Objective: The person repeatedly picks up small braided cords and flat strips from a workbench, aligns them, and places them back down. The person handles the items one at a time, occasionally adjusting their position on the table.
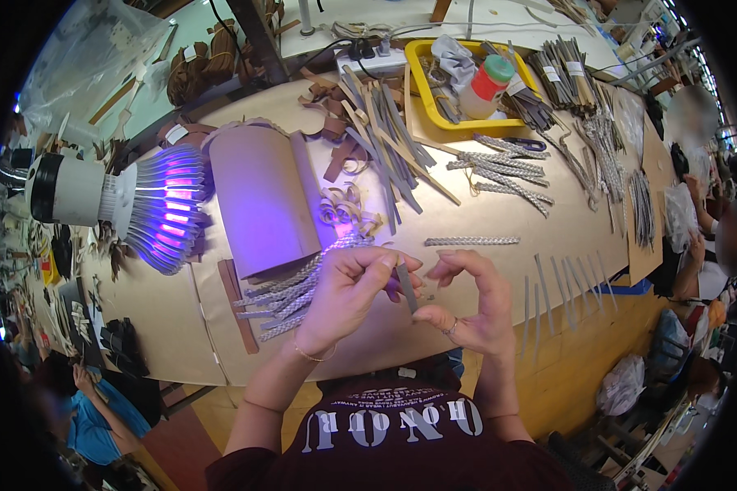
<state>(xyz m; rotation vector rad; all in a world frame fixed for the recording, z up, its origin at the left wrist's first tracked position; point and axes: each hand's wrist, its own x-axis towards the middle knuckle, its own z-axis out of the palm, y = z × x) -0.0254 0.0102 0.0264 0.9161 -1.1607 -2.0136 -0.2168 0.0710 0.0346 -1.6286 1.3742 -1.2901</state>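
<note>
My left hand (348, 288) pinches a thin grey strip (406, 284) between thumb and fingers, just above the table's front edge. My right hand (471, 301), with a ring on one finger, touches the same strip from the right, fingers curled around its lower end. Left of my hands lies a pile of braided grey strips (291, 290). One finished braided strip (471, 240) lies flat just beyond my right hand. Several plain grey strips (561, 286) are laid side by side to the right.
A lamp with purple light (151, 209) shines from the left onto a brown board (262, 200). Loose tan and grey strips (385, 131) are heaped behind, with a yellow tray (467, 124) holding a bottle. Other people sit at the right and lower left.
</note>
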